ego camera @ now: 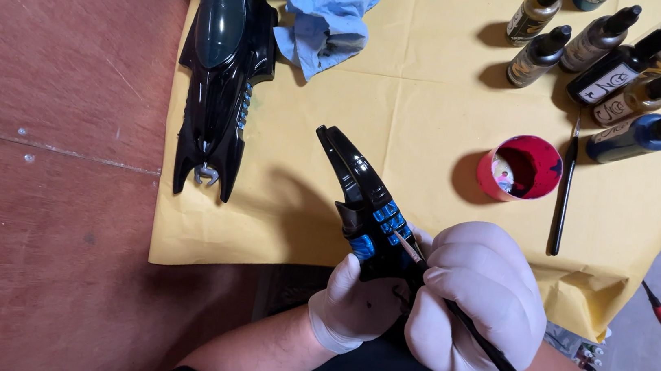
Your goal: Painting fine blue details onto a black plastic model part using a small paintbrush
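My left hand (355, 303), in a white glove, grips the lower end of a glossy black model part (356, 176) with blue-painted blocks near its base. In my gloved right hand (478, 299) I hold a thin black paintbrush (504, 367), and its tip touches the blue blocks. The part points up and to the left over yellow paper (422, 97). A larger black model vehicle body (225, 60) lies at the paper's left edge.
A red paint cup (521, 167) sits right of the part, with a second black brush (565, 186) beside it. Several paint bottles (606, 51) stand at the top right. A crumpled blue cloth (324, 13) lies at the top. A reddish-brown table (47, 156) extends left.
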